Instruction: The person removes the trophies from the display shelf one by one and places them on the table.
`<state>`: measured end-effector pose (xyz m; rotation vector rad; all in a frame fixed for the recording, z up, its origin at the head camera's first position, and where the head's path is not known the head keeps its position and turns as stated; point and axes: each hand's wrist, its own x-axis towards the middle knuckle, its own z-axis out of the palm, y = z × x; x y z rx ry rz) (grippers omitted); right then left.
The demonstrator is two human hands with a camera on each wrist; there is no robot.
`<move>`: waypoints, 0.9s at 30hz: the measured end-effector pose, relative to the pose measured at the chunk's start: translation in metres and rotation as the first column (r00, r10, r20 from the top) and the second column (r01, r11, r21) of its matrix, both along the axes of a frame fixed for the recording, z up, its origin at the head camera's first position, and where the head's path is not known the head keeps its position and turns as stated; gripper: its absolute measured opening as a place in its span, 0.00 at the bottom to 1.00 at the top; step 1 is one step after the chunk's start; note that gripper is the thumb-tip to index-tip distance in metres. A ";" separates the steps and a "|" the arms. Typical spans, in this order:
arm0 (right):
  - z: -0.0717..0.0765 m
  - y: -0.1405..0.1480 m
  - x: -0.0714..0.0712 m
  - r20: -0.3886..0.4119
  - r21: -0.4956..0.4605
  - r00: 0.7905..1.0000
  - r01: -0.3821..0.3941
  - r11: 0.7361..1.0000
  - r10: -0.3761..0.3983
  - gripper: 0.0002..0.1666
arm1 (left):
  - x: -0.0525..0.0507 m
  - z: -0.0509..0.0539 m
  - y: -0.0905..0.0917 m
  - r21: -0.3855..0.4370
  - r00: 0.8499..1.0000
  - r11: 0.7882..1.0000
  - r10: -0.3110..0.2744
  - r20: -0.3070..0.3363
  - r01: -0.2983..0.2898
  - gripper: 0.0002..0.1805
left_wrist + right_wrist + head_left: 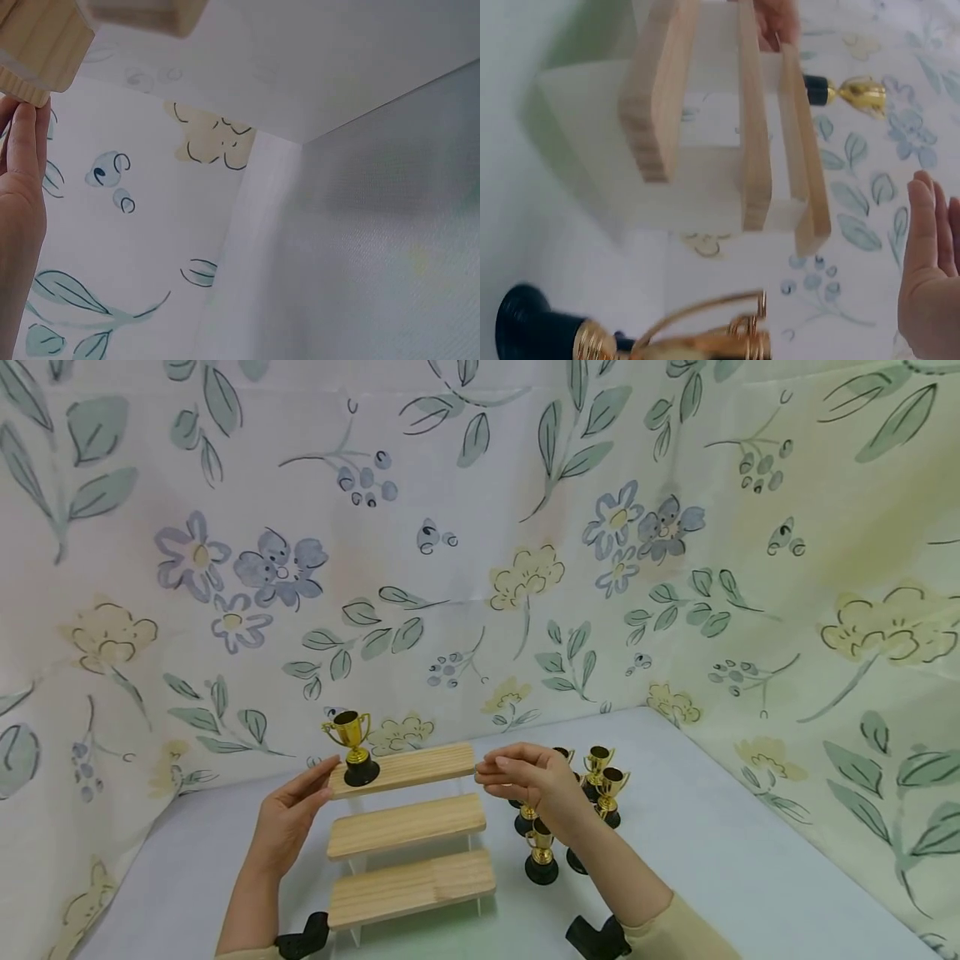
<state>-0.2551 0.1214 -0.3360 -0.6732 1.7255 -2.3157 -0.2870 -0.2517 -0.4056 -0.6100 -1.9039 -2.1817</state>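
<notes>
A three-tier wooden shelf stand (408,827) has a gold trophy cup (348,731) with a black base upright on the left end of its top board. My left hand (281,827) is at that board's left end, its extended fingers (25,139) touching the wood in the left wrist view. Off the board's right end is my right hand (536,781), with nothing in it. Its fingers (922,217) are straight and apart from the stand in the right wrist view. Several more trophy cups (542,860) stand beneath and behind the right hand, some partly hidden by it.
The stand and trophies share a white table (705,877). Behind it hangs a floral cloth (465,568), which also runs down both sides. Clear supports (480,906) hold up the boards. A black strap device sits on the left wrist (303,935) and another on the right (600,937).
</notes>
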 end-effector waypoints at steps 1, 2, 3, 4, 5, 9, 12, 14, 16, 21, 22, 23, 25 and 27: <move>0.001 -0.006 0.000 0.005 0.005 1.000 0.006 1.000 -0.006 0.13 | 0.000 0.000 0.000 -0.002 1.000 1.000 0.004 0.005 -0.004 0.27; 0.002 -0.011 -0.001 0.007 0.010 1.000 0.014 1.000 -0.014 0.16 | 0.001 0.001 0.000 -0.004 1.000 1.000 0.005 0.009 -0.005 0.27; 0.002 -0.016 -0.002 0.010 0.015 1.000 0.024 1.000 -0.024 0.18 | 0.001 0.001 0.000 -0.005 1.000 1.000 0.006 0.013 -0.006 0.27; 0.003 -0.022 -0.003 0.013 0.016 0.999 0.033 0.999 -0.034 0.20 | 0.001 0.001 0.000 -0.005 1.000 1.000 0.004 0.015 -0.004 0.27; 0.004 -0.028 -0.005 0.015 0.018 0.999 0.044 0.999 -0.044 0.22 | 0.001 0.001 0.001 -0.002 1.000 1.000 0.004 0.015 -0.004 0.27; 0.008 -0.049 -0.014 0.017 0.028 0.997 0.078 0.997 -0.079 0.23 | 0.002 0.002 0.002 0.011 1.000 1.000 -0.001 0.002 0.001 0.27; 0.013 -0.065 -0.021 0.004 0.037 0.995 0.104 0.994 -0.104 0.22 | 0.002 0.002 0.002 0.017 1.000 1.000 -0.008 -0.012 0.009 0.27; 0.015 -0.075 -0.026 -0.012 0.046 0.992 0.123 0.991 -0.123 0.21 | 0.002 0.003 0.002 0.018 1.000 1.000 -0.012 -0.013 0.013 0.27; 0.017 -0.084 -0.032 -0.026 0.054 0.989 0.145 0.988 -0.144 0.20 | 0.002 0.003 0.002 0.011 1.000 1.000 -0.012 -0.009 0.012 0.27; 0.019 -0.104 -0.046 -0.060 0.064 0.978 0.203 0.977 -0.199 0.19 | 0.001 0.002 0.000 -0.002 1.000 1.000 0.001 0.010 -0.001 0.27; 0.019 -0.108 -0.049 -0.067 0.063 0.976 0.214 0.975 -0.210 0.19 | 0.001 0.002 0.000 -0.002 1.000 1.000 0.002 0.011 -0.002 0.27; 0.018 -0.112 -0.052 -0.072 0.062 0.973 0.223 0.973 -0.219 0.19 | 0.001 0.002 0.000 -0.002 1.000 1.000 0.003 0.013 -0.003 0.27; 0.017 -0.119 -0.058 -0.083 0.059 0.969 0.237 0.970 -0.232 0.19 | 0.001 0.002 0.000 -0.002 1.000 1.000 0.003 0.013 -0.003 0.27; 0.016 -0.124 -0.062 -0.083 0.061 0.967 0.245 0.968 -0.239 0.18 | 0.000 0.002 0.000 -0.001 1.000 1.000 -0.002 0.014 0.002 0.27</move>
